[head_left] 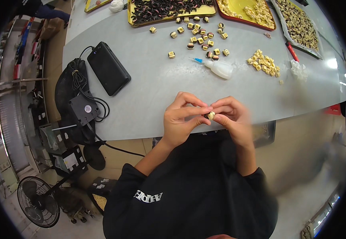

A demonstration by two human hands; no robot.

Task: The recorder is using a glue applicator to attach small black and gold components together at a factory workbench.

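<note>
Near the front edge of the grey table [149,107], my left hand [181,119] and my right hand [234,121] meet fingertip to fingertip. Pinched between them is a small cream-and-dark piece [211,115], partly covered by the fingers. Beyond my hands lies a white squeeze bottle [222,69] on its side, its blue needle tip [198,60] pointing left. Several similar cream-and-dark pieces [200,40] are scattered farther back. To the right sits a loose pile of plain cream pieces [263,63].
Along the far edge stand a yellow tray of dark curved parts [169,10], a red-rimmed tray of cream pieces [256,14] and a full tray [298,24]. A black power bank [109,68] and coiled cable [79,79] lie left. A fan [38,201] stands below.
</note>
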